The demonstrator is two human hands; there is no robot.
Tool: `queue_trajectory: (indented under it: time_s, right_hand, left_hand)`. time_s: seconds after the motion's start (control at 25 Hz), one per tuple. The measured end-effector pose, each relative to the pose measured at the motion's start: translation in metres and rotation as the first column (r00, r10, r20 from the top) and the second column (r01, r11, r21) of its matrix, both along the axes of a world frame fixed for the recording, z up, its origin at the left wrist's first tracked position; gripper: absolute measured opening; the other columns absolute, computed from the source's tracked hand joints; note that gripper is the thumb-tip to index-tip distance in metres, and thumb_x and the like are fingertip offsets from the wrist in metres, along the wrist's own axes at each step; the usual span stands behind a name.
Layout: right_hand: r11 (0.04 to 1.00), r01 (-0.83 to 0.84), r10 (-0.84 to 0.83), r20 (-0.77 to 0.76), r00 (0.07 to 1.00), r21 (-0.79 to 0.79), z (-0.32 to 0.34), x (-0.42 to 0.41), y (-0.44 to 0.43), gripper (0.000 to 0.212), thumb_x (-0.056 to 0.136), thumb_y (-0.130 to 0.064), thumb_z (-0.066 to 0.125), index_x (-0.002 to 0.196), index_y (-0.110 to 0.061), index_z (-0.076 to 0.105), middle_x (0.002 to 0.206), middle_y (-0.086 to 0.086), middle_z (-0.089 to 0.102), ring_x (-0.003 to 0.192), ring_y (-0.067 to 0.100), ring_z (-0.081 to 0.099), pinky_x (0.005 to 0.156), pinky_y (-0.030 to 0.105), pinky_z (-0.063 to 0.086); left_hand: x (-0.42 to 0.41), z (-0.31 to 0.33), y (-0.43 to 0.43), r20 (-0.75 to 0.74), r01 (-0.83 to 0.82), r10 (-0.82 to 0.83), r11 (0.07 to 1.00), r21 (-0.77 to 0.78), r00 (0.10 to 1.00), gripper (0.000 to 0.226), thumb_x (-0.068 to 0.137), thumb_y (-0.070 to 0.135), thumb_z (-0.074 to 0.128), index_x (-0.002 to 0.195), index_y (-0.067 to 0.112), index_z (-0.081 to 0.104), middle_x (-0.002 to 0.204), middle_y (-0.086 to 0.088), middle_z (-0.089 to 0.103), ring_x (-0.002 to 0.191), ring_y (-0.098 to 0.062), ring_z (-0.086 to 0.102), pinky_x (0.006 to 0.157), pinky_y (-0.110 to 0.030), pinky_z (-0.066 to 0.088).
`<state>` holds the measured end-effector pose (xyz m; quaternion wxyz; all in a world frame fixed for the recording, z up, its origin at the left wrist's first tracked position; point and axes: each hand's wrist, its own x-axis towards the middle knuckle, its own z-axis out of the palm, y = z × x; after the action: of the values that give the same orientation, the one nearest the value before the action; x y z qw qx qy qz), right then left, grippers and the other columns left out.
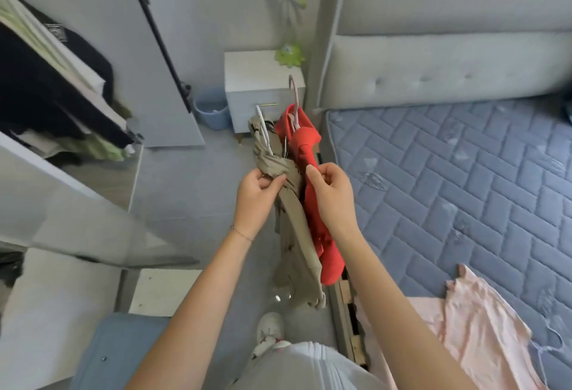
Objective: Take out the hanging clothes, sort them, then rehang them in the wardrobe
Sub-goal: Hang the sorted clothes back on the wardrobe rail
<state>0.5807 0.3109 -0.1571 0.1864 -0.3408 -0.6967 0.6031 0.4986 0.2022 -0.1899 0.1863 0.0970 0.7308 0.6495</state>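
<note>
While you hold the two garments side by side in the middle of the frame, the weak point is how little of each you have. Your left hand [257,193] has its fingers [276,181] curled round a bunched twist of the tan garment [295,232]. Your right hand [332,194] pinches a fold of the red garment [331,259] between thumb and fingers [333,174]. Neither hand is on a hanger.

The white hanger [263,126] and the pink hanger [294,95] stick out towards the top of the frame, close together. I judge their hooks could catch in each other or in the cloth when you pull the pieces apart. Gripped by the cloth alone, either garment could slide off its hanger, though how well each sits there is hidden in the folds.

The tan garment's lower end hangs near your shoe [270,326] at bottom centre, so it could drag on the floor [185,188] or get stepped on. Just right of it runs the bed frame [343,306], where a dropped piece could snag.

On the mattress [464,173], at lower right, lies a pink garment [483,327]. Drop the red one onto it carelessly and your sorting blurs. The wardrobe [46,179] stands open at the left, well apart.
</note>
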Motion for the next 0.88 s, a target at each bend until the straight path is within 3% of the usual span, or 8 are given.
queue_trajectory:
  time_s: [0.16, 0.32, 0.44, 0.56, 0.68, 0.76, 0.88]
  right_hand:
    - [0.996, -0.077, 0.079, -0.052, 0.996, 0.040, 0.008, -0.077, -0.014, 0.022, 0.096, -0.022, 0.057, 0.079, -0.007, 0.054, 0.063, -0.002, 0.046, 0.051, 0.001, 0.038, 0.051, 0.014, 0.035]
    - [0.978, -0.195, 0.201, -0.073, 0.977, 0.077, 0.008, -0.157, -0.018, 0.031, 0.095, -0.022, 0.059, 0.067, -0.018, 0.044, 0.057, -0.010, 0.038, 0.049, 0.001, 0.033, 0.050, 0.014, 0.031]
    - [0.953, -0.282, 0.289, -0.052, 0.956, 0.111, -0.006, -0.233, -0.011, 0.032, 0.092, -0.026, 0.061, 0.068, -0.012, 0.046, 0.058, -0.007, 0.039, 0.055, 0.006, 0.034, 0.056, 0.024, 0.031]
    - [0.888, -0.422, 0.430, -0.008, 0.903, 0.181, -0.014, -0.318, -0.008, 0.035, 0.090, -0.027, 0.061, 0.070, -0.003, 0.047, 0.060, -0.001, 0.042, 0.058, 0.012, 0.039, 0.058, 0.032, 0.033]
    - [0.786, -0.579, 0.587, 0.030, 0.809, 0.216, -0.011, -0.394, -0.009, 0.033, 0.091, -0.025, 0.061, 0.065, -0.015, 0.044, 0.057, -0.005, 0.042, 0.057, 0.011, 0.040, 0.057, 0.028, 0.034]
    - [0.715, -0.662, 0.671, 0.042, 0.740, 0.224, -0.006, -0.438, -0.014, 0.035, 0.091, -0.025, 0.061, 0.064, -0.019, 0.040, 0.056, -0.007, 0.040, 0.055, 0.008, 0.038, 0.056, 0.025, 0.033]
    - [0.618, -0.756, 0.767, 0.046, 0.640, 0.218, -0.001, -0.496, -0.030, 0.033, 0.091, -0.025, 0.062, 0.066, -0.017, 0.042, 0.058, -0.005, 0.039, 0.055, 0.008, 0.037, 0.056, 0.024, 0.034]
  left_hand:
    - [-0.070, 0.009, -0.023, -0.109, -0.132, 0.128, 0.991, -0.035, 0.986, 0.006, 0.089, 0.013, 0.066, 0.087, 0.008, 0.065, 0.072, -0.016, 0.069, 0.071, -0.018, 0.064, 0.076, -0.040, 0.053]
    - [-0.139, 0.018, -0.038, -0.187, -0.261, 0.248, 0.964, -0.044, 0.950, 0.004, 0.091, 0.011, 0.063, 0.092, 0.012, 0.067, 0.075, -0.007, 0.072, 0.076, -0.013, 0.068, 0.076, -0.025, 0.053]
    - [-0.196, 0.021, -0.047, -0.236, -0.368, 0.342, 0.927, -0.073, 0.909, 0.013, 0.091, 0.010, 0.062, 0.085, 0.021, 0.064, 0.069, 0.004, 0.070, 0.068, -0.004, 0.065, 0.069, -0.012, 0.049]
    - [-0.258, 0.026, -0.051, -0.223, -0.555, 0.530, 0.829, -0.068, 0.818, 0.020, 0.092, 0.005, 0.060, 0.074, 0.013, 0.056, 0.046, 0.015, 0.054, 0.048, 0.004, 0.052, 0.055, -0.006, 0.039]
    - [-0.314, 0.028, -0.056, -0.195, -0.736, 0.717, 0.675, -0.047, 0.670, 0.011, 0.092, 0.005, 0.059, 0.081, 0.003, 0.061, 0.055, 0.015, 0.056, 0.051, 0.006, 0.053, 0.058, -0.008, 0.040]
    - [-0.342, 0.030, -0.063, -0.224, -0.803, 0.777, 0.593, -0.055, 0.589, 0.019, 0.091, 0.007, 0.060, 0.073, 0.011, 0.058, 0.057, 0.012, 0.056, 0.052, 0.005, 0.053, 0.059, -0.009, 0.040]
    - [-0.376, 0.032, -0.079, -0.337, -0.877, 0.812, 0.465, -0.122, 0.477, 0.044, 0.090, 0.005, 0.061, 0.058, 0.021, 0.035, 0.046, 0.009, 0.035, 0.045, -0.001, 0.041, 0.052, -0.011, 0.034]
